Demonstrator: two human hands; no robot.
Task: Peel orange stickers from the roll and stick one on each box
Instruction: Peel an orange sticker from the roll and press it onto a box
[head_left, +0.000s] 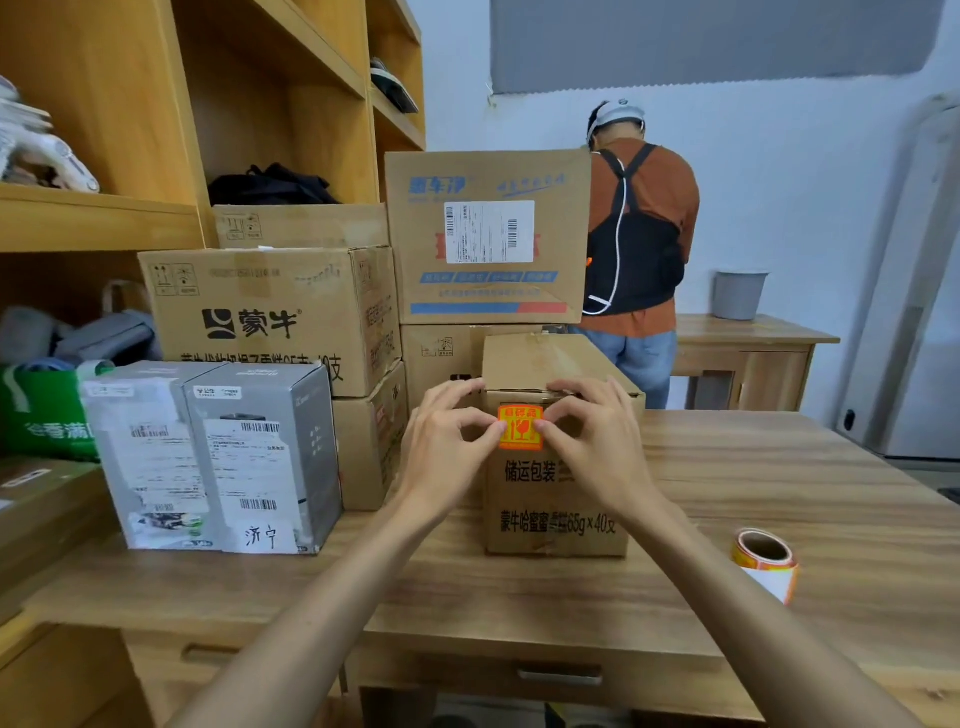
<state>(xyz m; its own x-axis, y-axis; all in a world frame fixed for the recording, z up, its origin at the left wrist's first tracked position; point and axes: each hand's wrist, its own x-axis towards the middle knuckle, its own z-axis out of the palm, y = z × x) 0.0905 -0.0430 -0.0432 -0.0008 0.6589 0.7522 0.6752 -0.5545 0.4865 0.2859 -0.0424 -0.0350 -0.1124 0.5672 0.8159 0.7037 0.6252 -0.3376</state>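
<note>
Pinching the orange sticker (520, 427) by both side edges: left hand (449, 441) on its left edge, right hand (597, 444) on its right, thumb and forefinger curled together on each. Sits upright against the upper front of the box (556, 499), squarely between the hands. For the next peel, probably the roll (764, 558) on the table (779, 467) — right of the box, nearer the right hand.

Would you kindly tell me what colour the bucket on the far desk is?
The bucket is grey; head view.
</note>
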